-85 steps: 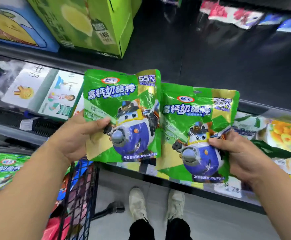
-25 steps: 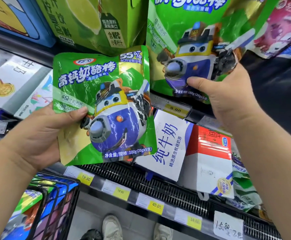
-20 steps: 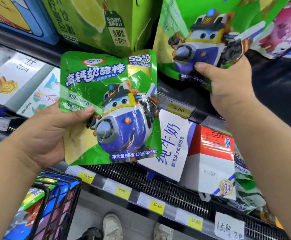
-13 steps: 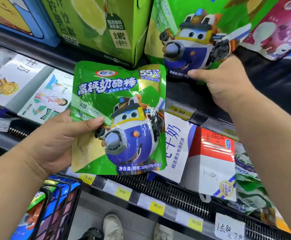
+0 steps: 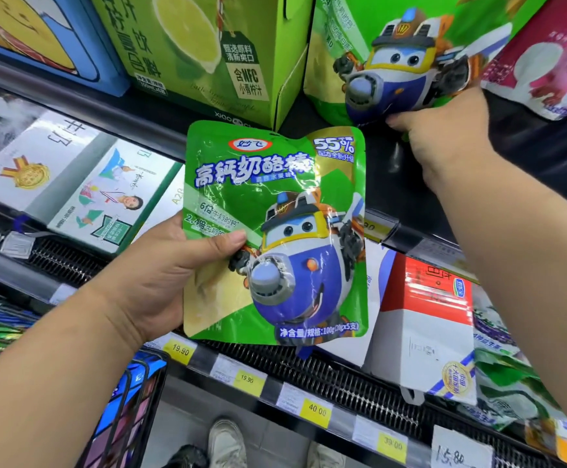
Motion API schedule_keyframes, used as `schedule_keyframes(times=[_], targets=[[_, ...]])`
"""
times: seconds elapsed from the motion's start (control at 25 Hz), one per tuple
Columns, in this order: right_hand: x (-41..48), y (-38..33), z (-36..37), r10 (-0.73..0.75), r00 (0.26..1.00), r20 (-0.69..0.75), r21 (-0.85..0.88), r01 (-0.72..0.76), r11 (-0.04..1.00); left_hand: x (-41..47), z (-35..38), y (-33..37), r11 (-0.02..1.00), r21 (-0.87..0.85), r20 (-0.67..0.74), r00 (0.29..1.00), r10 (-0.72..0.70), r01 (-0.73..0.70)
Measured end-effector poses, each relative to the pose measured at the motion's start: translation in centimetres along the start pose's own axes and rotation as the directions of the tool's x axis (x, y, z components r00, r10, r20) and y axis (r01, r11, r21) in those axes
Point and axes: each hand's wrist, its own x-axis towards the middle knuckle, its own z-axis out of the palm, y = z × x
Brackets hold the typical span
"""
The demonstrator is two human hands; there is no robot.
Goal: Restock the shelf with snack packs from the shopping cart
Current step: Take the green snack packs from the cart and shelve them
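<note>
My left hand [image 5: 160, 282] grips a green snack pack [image 5: 275, 231] with a cartoon plane on it, thumb on its front, held upright before the middle shelf. My right hand [image 5: 444, 140] holds a second green snack pack [image 5: 393, 52] by its bottom edge; that pack stands upright on the dark upper shelf [image 5: 528, 157], between a green lemon-drink box and a pink pack. The black wire shopping cart [image 5: 130, 410] shows at the lower left with colourful packs inside.
A green lemon-drink box [image 5: 201, 55] and a blue box [image 5: 39, 38] stand on the upper shelf, a pink pack [image 5: 552, 59] at the right. Milk cartons [image 5: 427, 325] and white boxes [image 5: 73, 184] fill the middle shelf. Yellow price tags [image 5: 316, 410] line its rail.
My right hand has carried its pack up and set it onto the upper shelf beside the green box. My left hand has shifted its pack rightward, toward the centre.
</note>
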Motion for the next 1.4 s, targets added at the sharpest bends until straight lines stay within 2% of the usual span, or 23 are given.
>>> schedule_keyframes(times=[0.36,0.52,0.6,0.68,0.72,0.84,0.88,0.92,1.08,1.24,1.4], targets=[[-0.1,-0.4,-0.7,0.092,0.996,-0.020,-0.093,-0.093,0.991,0.2,-0.5,-0.7,1.000,-0.008,0.025,1.000,0.008,-0.008],[-5.6,-1.4,-2.9,0.134,0.990,-0.032,-0.030,-0.135,0.990,0.5,0.6,-0.3,1.000,0.031,-0.010,1.000,0.001,0.000],[-9.0,-1.7,-3.8,0.193,0.981,0.030,0.064,-0.195,0.979,0.6,1.5,-0.1,0.999,0.031,0.007,1.000,0.015,-0.015],[-12.2,-2.7,-4.7,0.325,0.926,0.193,0.269,-0.369,0.890,0.6,1.9,0.2,0.999,0.029,0.022,0.999,0.029,-0.030],[-13.5,-3.2,-5.1,0.360,0.879,0.312,0.310,-0.452,0.836,0.6,1.9,0.3,0.999,0.034,0.027,0.999,0.037,-0.038],[-15.4,-3.5,-5.9,0.377,0.671,0.638,0.175,-0.603,0.778,1.0,2.7,0.4,0.997,0.063,0.035,0.998,0.049,-0.052],[-15.7,-3.4,-6.0,0.373,0.625,0.685,0.148,-0.621,0.769,1.2,3.0,0.4,0.996,0.076,0.041,0.998,0.046,-0.049],[-15.6,-3.2,-6.0,0.368,0.610,0.702,0.145,-0.628,0.765,1.3,3.4,0.5,0.994,0.094,0.047,0.998,0.043,-0.047],[-14.4,-3.1,-6.2,0.346,0.676,0.650,0.233,-0.611,0.756,2.3,5.0,0.8,0.987,0.137,0.040,0.996,0.074,-0.079],[-13.0,-3.3,-7.0,0.294,0.784,0.546,0.247,-0.487,0.838,3.4,6.6,0.9,0.954,0.229,-0.045,0.977,0.206,-0.191],[-11.7,-3.5,-7.9,0.231,0.847,0.478,0.394,-0.442,0.806,3.7,8.7,1.0,0.911,0.302,-0.109,0.940,0.325,-0.280]])
